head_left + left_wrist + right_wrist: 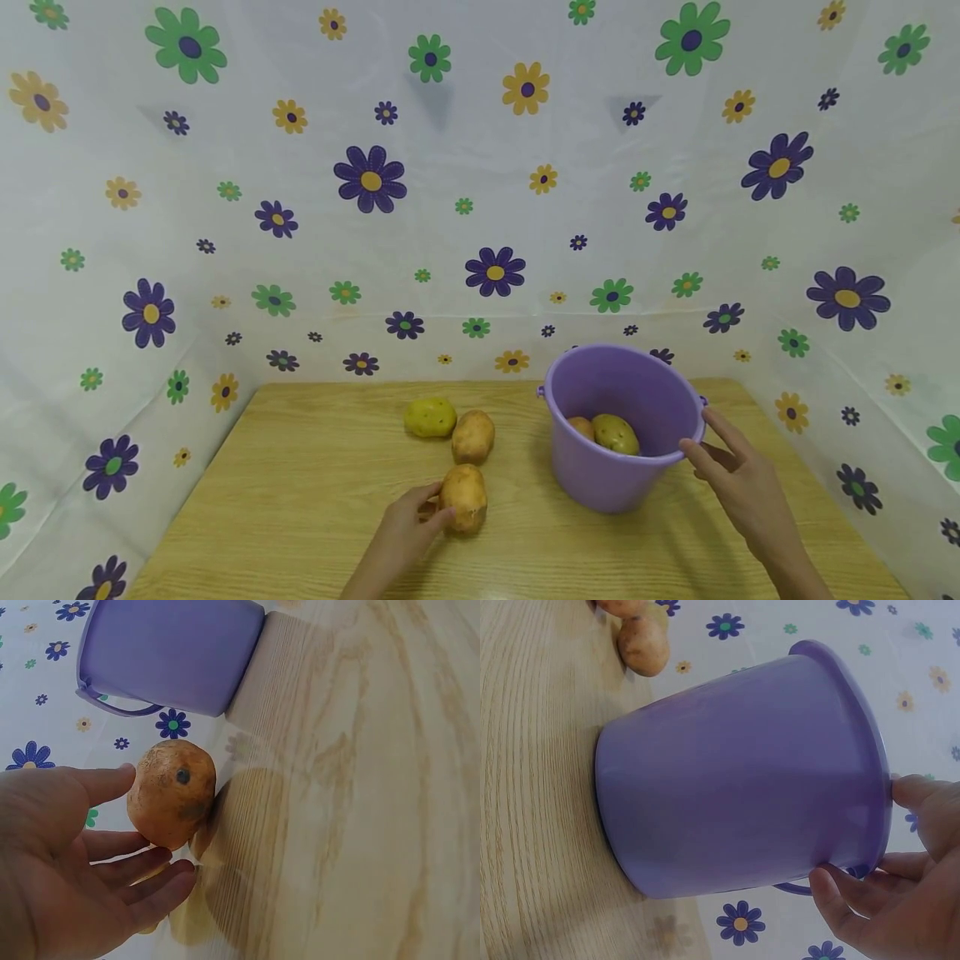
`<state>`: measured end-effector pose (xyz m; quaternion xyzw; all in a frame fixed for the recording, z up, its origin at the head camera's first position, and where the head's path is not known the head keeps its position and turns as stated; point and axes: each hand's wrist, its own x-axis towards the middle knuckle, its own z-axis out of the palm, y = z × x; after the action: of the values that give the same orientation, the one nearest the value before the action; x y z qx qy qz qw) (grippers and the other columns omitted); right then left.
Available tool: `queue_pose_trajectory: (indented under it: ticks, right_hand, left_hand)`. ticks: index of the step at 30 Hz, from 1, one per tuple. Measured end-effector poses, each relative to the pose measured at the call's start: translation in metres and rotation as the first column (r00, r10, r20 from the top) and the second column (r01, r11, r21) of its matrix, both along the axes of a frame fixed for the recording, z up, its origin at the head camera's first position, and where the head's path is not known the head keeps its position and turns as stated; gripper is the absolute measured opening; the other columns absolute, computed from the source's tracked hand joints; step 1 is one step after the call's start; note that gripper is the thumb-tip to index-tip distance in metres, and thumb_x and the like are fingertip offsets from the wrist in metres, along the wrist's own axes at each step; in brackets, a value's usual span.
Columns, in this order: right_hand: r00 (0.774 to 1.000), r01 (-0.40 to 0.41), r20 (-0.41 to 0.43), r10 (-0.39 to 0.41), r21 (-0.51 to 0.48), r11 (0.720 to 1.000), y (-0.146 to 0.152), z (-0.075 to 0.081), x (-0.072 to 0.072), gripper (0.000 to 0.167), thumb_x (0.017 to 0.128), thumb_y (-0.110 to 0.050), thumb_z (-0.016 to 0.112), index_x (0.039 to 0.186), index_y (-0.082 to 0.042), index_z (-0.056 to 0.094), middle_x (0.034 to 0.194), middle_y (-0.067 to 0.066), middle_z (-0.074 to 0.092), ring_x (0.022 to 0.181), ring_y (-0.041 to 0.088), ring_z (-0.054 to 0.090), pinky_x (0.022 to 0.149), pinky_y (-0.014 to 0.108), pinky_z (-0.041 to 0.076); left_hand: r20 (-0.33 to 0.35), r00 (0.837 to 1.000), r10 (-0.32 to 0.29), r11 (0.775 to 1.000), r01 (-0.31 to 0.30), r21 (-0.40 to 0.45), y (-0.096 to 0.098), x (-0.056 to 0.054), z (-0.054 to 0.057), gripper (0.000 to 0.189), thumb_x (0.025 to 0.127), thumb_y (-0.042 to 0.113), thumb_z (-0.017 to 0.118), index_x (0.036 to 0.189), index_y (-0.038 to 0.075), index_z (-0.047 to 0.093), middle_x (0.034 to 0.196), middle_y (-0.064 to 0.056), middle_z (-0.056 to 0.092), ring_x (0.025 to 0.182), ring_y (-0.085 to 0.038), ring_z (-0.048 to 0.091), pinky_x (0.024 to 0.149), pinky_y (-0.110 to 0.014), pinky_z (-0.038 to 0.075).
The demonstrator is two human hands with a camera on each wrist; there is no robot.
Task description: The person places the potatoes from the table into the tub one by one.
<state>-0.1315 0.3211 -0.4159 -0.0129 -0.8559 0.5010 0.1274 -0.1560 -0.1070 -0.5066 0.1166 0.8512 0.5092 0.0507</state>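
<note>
My left hand (405,529) is at a brown potato (463,498) near the front middle of the table. In the left wrist view its thumb and fingertips touch one side of this potato (172,795), which has a dark spot. On the right, my right hand (750,492) holds the rim of a purple bucket (611,483), thumb and fingers spread along the edge. Inside the bucket lie a greenish potato (615,434) and a brown potato (582,427), partly hidden by the wall. Behind the left hand's potato lie another brown potato (473,437) and a greenish-yellow potato (431,417).
All of this stands on a light wooden table (300,492). A white cloth with flowers (450,242) hangs behind it and along both sides. The bucket's purple handle (124,709) hangs down its outside.
</note>
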Motion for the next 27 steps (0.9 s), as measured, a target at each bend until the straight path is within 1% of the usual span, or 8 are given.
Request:
queue_pose_trajectory:
  ticks: [3, 6, 7, 10, 14, 17, 22, 27]
  right_hand:
    - [1.0, 0.001, 0.002, -0.001, 0.0, 1.0, 0.0, 0.0, 0.0, 0.07, 0.104, -0.029, 0.065, 0.162, -0.008, 0.033, 0.163, 0.023, 0.032, 0.102, -0.017, 0.057, 0.076, 0.016, 0.057]
    - [1.0, 0.003, -0.002, -0.003, 0.003, 1.0, 0.0, 0.001, 0.0, 0.07, 0.104, -0.03, 0.065, 0.162, -0.008, 0.033, 0.163, 0.023, 0.032, 0.102, -0.018, 0.057, 0.077, 0.017, 0.057]
    - [1.0, 0.002, -0.004, -0.002, 0.005, 1.0, 0.0, 0.001, 0.001, 0.07, 0.104, -0.031, 0.065, 0.162, -0.008, 0.033, 0.163, 0.024, 0.032, 0.102, -0.018, 0.057, 0.077, 0.017, 0.057]
    - [1.0, 0.0, -0.01, 0.0, 0.008, 1.0, 0.0, 0.001, 0.001, 0.07, 0.104, -0.032, 0.065, 0.162, -0.008, 0.033, 0.163, 0.024, 0.033, 0.101, -0.019, 0.056, 0.077, 0.017, 0.058]
    - [1.0, -0.006, -0.016, 0.006, 0.003, 1.0, 0.001, 0.001, 0.0, 0.069, 0.105, -0.03, 0.064, 0.162, -0.008, 0.033, 0.163, 0.024, 0.032, 0.103, -0.019, 0.056, 0.077, 0.016, 0.057]
    - [1.0, -0.009, -0.014, 0.009, -0.002, 1.0, 0.001, 0.001, 0.0, 0.069, 0.105, -0.031, 0.064, 0.162, -0.008, 0.032, 0.164, 0.023, 0.03, 0.104, -0.02, 0.055, 0.077, 0.016, 0.057]
    - [1.0, -0.008, -0.008, 0.008, -0.005, 1.0, 0.001, 0.001, -0.001, 0.069, 0.105, -0.031, 0.064, 0.162, -0.009, 0.032, 0.165, 0.022, 0.03, 0.104, -0.02, 0.054, 0.077, 0.015, 0.057]
    - [1.0, -0.01, -0.017, 0.009, -0.012, 1.0, 0.0, 0.002, 0.0, 0.068, 0.105, -0.03, 0.064, 0.162, -0.009, 0.033, 0.165, 0.022, 0.03, 0.104, -0.018, 0.056, 0.077, 0.016, 0.057]
  left_hand:
    - [-0.006, 1.0, -0.005, 1.0, 0.005, 0.004, 0.002, -0.001, -0.002, 0.061, 0.098, 0.031, 0.073, 0.14, -0.01, 0.056, 0.13, -0.027, 0.062, 0.107, -0.034, 0.067, 0.081, -0.037, 0.062]
    - [-0.025, 1.0, -0.007, 1.0, 0.006, -0.013, 0.005, -0.002, -0.003, 0.062, 0.095, 0.031, 0.077, 0.14, -0.008, 0.057, 0.13, -0.024, 0.063, 0.108, -0.033, 0.066, 0.083, -0.038, 0.06]
    - [-0.031, 0.999, -0.006, 1.0, 0.005, -0.022, 0.006, -0.002, -0.003, 0.063, 0.094, 0.031, 0.078, 0.14, -0.007, 0.057, 0.129, -0.023, 0.063, 0.109, -0.033, 0.065, 0.084, -0.041, 0.059]
    - [-0.047, 0.999, -0.016, 0.999, 0.014, -0.043, 0.009, -0.004, -0.004, 0.067, 0.092, 0.031, 0.081, 0.14, -0.009, 0.056, 0.133, -0.027, 0.061, 0.117, -0.04, 0.062, 0.094, -0.052, 0.055]
    - [-0.014, 0.999, -0.033, 0.998, 0.032, -0.048, 0.012, -0.006, -0.004, 0.075, 0.09, 0.033, 0.082, 0.143, -0.011, 0.051, 0.141, -0.032, 0.054, 0.129, -0.049, 0.053, 0.104, -0.063, 0.047]
    - [0.007, 0.999, -0.043, 0.997, 0.044, -0.058, 0.015, -0.008, -0.005, 0.081, 0.089, 0.034, 0.083, 0.146, -0.01, 0.049, 0.144, -0.033, 0.052, 0.131, -0.05, 0.051, 0.105, -0.064, 0.045]
    - [-0.006, 0.998, -0.07, 0.996, 0.069, -0.063, 0.017, -0.012, -0.008, 0.086, 0.086, 0.032, 0.087, 0.148, -0.011, 0.045, 0.145, -0.034, 0.05, 0.131, -0.051, 0.051, 0.105, -0.066, 0.044]
    - [-0.002, 0.996, -0.085, 0.995, 0.085, -0.058, 0.019, -0.014, -0.01, 0.089, 0.084, 0.027, 0.088, 0.149, -0.011, 0.042, 0.147, -0.033, 0.049, 0.131, -0.051, 0.051, 0.106, -0.066, 0.044]
